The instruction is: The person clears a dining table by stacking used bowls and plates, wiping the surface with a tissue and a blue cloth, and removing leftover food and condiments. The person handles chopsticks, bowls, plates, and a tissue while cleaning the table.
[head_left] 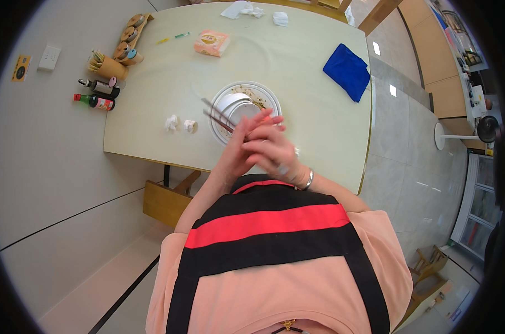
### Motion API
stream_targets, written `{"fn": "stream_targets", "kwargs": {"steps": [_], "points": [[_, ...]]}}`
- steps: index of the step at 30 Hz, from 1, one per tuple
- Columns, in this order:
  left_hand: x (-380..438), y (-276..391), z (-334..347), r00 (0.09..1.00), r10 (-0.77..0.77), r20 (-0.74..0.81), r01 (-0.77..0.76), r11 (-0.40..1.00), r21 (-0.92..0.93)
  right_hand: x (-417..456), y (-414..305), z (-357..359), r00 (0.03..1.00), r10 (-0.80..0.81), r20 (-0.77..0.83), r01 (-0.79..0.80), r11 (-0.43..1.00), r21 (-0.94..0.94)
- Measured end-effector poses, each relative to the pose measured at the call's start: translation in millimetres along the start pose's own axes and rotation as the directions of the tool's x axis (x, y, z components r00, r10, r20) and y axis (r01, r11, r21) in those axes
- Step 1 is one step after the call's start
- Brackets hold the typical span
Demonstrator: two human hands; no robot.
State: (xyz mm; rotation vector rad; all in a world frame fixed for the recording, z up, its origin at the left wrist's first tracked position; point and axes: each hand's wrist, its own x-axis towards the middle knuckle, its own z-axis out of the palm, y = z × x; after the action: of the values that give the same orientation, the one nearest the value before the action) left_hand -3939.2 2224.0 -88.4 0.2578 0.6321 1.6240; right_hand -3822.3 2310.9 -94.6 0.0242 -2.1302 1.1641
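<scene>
Before me, a stack of white plates (273,96) with food scraps carries white bowls (244,112). Over its near edge my left hand (239,151) and my right hand (272,151) meet, blurred, the right one's fingers spread across the left. A metal bangle (309,178) is on my right wrist. Blurred chopsticks (219,117) slant from the bowls to my left fingers; whether those grip them I cannot tell. Crumpled tissues (171,123) lie left of the plates. A folded blue cloth (347,72) is at the table's right, and a tissue pack (211,42) lies beyond the plates.
On the table's (302,54) left edge stand sauce bottles (98,101), a chopstick holder (110,69) and a rack of jars (129,35). More used tissues (240,10) lie at the far edge. A wooden stool (165,202) is at the near left, below the table.
</scene>
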Motion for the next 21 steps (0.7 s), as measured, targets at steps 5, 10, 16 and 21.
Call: {"fn": "stream_targets", "kwargs": {"steps": [5, 10, 16, 21], "points": [[-18.1, 20.2, -69.1, 0.901, 0.198, -0.387, -0.145, 0.976, 0.161, -34.7, 13.1, -6.7, 0.967, 0.253, 0.04, -0.246, 0.962, -0.12], [-35.2, 50.1, -125.1, 0.737, 0.35, -0.579, -0.008, 0.86, 0.51, -57.9, 71.2, -21.0, 0.805, 0.588, -0.082, -0.593, 0.792, -0.146], [16.6, 58.4, -127.9, 0.78, 0.382, -0.497, 0.181, 0.622, 0.762, 12.6, 108.7, 7.6, 0.842, 0.529, 0.107, -0.433, 0.78, -0.451], [49.0, 60.8, -127.3, 0.881, 0.286, -0.378, 0.241, 0.416, 0.877, 55.7, 136.5, 21.8, 0.675, 0.632, 0.381, -0.25, 0.682, -0.688]]}}
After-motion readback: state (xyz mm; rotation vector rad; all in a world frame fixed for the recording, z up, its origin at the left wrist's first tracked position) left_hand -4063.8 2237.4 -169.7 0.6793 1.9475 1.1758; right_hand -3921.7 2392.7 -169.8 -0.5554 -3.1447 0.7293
